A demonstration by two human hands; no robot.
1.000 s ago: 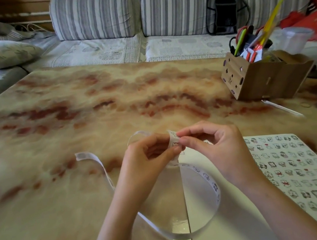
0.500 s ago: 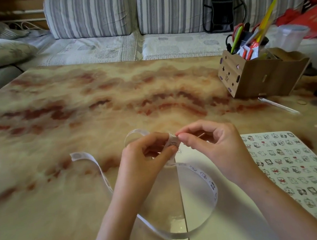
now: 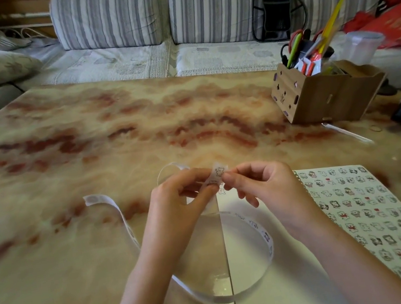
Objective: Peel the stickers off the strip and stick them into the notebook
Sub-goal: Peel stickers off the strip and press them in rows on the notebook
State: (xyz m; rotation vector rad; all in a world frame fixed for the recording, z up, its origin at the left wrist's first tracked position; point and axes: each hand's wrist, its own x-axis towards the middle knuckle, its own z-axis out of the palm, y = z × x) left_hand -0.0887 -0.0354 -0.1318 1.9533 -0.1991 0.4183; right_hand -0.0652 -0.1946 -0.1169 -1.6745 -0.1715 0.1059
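While the bench (image 3: 86, 144) carries the open notebook (image 3: 289, 277) at near right, its white page shows no sticker placed. The strip (image 3: 126, 225) loops over bench and page, more stickers on it. Grip of the left hand (image 3: 177, 208) pinches the strip; the right hand (image 3: 266, 188) pinches one sticker (image 3: 220, 172), seemingly half-peeled.

A single wide-angle view from the person's head faces forward and down across the surface (image 3: 86, 144). The left hand (image 3: 177, 208) and right hand (image 3: 271, 187) are close below; the sofa (image 3: 107, 16) lies far beyond.
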